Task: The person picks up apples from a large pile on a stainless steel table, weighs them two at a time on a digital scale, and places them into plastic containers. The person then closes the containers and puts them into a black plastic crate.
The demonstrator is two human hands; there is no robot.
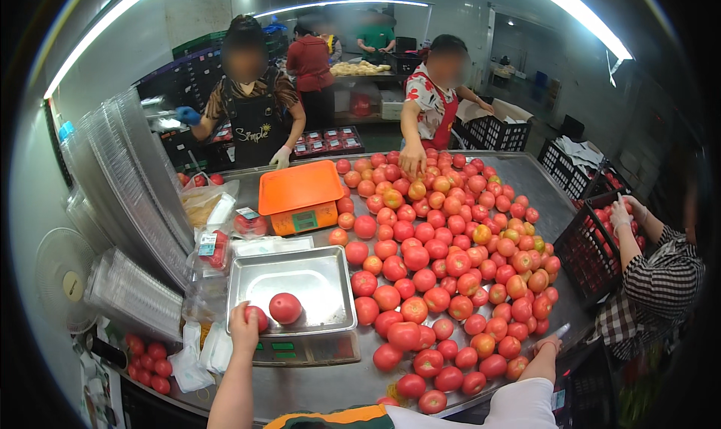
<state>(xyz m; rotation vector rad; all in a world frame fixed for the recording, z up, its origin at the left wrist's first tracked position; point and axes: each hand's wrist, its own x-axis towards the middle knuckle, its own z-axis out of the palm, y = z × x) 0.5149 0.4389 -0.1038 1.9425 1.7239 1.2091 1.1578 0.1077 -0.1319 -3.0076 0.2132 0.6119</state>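
My left hand (244,326) is closed around a red tomato (257,318) at the near left corner of a steel scale tray (298,271). A second tomato (285,308) rests on the tray just to its right. Under the tray, the scale's body (304,347) shows small green displays. My right hand (546,347) reaches to the table's right side, beside the edge of a wide spread of tomatoes (436,299). Something pale and shiny shows at its fingertips; I cannot tell whether it is held.
An orange scale (301,190) stands beyond the steel one. Stacked clear plastic trays (129,170), a packed tomato box (213,250) and a fan (66,282) are at left. Co-workers stand across the table; one person's hand (413,157) touches tomatoes. Another person handles a black crate (586,260) at right.
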